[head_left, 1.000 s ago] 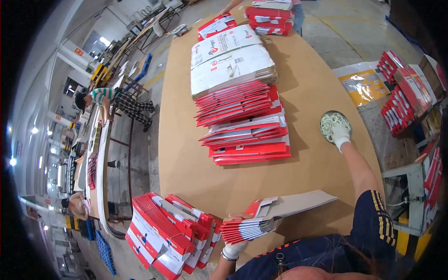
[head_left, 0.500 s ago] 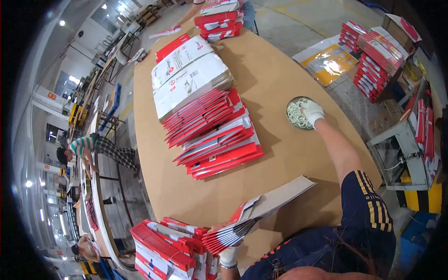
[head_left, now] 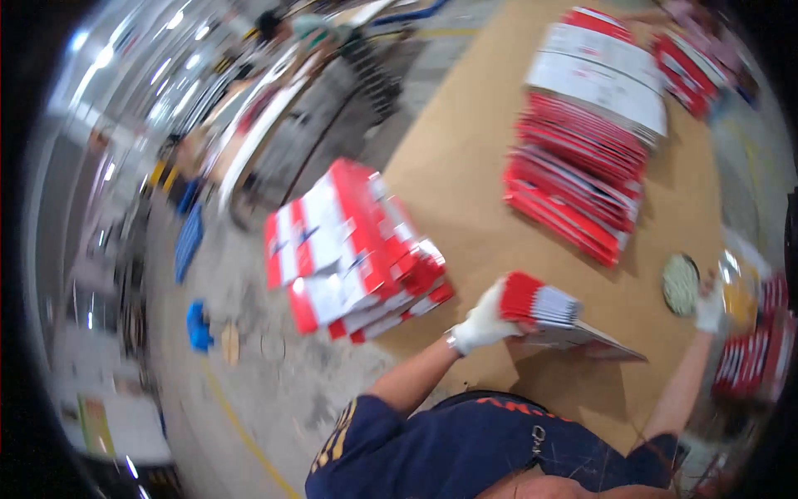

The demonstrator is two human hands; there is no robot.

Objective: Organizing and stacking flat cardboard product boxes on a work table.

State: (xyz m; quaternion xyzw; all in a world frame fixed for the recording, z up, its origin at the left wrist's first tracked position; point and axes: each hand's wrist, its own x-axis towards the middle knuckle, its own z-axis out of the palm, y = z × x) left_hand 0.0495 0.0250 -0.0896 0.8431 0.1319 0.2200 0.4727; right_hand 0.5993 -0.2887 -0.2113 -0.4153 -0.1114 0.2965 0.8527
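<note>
My left hand (head_left: 485, 320), in a white glove, is closed round one end of a bundle of flat cardboard sleeves (head_left: 555, 306). Their folded red and white edges fan toward the glove, and a grey-brown panel slants away to the right above the table. My right hand (head_left: 709, 309), also gloved, is just right of a round dish of pale green rubber bands (head_left: 682, 285). Motion smears its fingers, so whether a band is in them cannot be made out.
Beyond the bundle, a long row of red and white cardboard sleeves (head_left: 578, 179) lies on the brown table (head_left: 465, 166). A tall pile of similar sleeves (head_left: 345, 258) stands at the table's left edge. More red stacks (head_left: 756, 358) are at far right. A person (head_left: 706, 33) is at the far end.
The whole view has swung, so the table now appears farther right. My right hand has come out of the rubber-band dish to its right side. My left hand keeps hold of the sleeves.
</note>
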